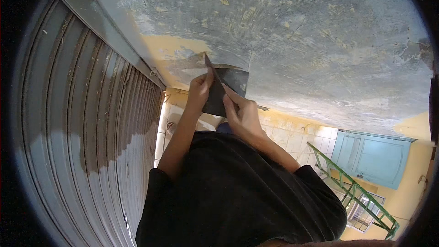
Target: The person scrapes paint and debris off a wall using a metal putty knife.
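Observation:
In front of my chest, both hands are on a dark, stiff sheet (pixel 235 81) that looks like sandpaper. It is bent, with one flap standing edge-on toward the upper left. My left hand (pixel 200 92) pinches the flap's near edge between thumb and fingers. My right hand (pixel 242 113) grips the lower part of the same sheet, fingers closed along its edge. Just beyond the sheet is a wall (pixel 311 50) with a patchy grey-blue surface and yellow paint showing through. The sheet and my hands cast a shadow onto a yellow patch there. Whether the sheet touches the wall I cannot tell.
A ribbed metal shutter (pixel 100 105) runs along my left, with a metal frame rail (pixel 109 32) beside the wall. To the right stand a green metal frame like a ladder (pixel 352 187) and a pale blue cabinet or door (pixel 372 158). White floor tiles (pixel 292 144) lie below.

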Tool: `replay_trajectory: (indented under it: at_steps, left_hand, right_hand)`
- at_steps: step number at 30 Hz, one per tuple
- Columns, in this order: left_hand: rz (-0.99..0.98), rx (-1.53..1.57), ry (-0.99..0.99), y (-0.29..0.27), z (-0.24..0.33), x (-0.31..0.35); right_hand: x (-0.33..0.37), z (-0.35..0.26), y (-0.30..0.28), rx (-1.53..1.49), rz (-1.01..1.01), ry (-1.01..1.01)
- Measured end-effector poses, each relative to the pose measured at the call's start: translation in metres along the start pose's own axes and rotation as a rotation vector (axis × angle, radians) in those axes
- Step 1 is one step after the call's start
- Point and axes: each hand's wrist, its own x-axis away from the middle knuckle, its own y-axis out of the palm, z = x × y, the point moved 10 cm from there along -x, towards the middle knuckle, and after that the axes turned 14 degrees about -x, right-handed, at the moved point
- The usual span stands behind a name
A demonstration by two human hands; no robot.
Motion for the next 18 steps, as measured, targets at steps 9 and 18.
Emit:
replay_trajectory:
  at_steps: [9,18]
  left_hand:
    - [-0.056,0.105,-0.051,0.003,-0.004,-0.002]
    - [0.020,0.055,-0.038,0.000,-0.009,-0.004]
  right_hand:
    - [-0.003,-0.004,0.004,-0.015,0.015,-0.063]
    - [-0.005,0.002,0.003,0.037,0.011,-0.022]
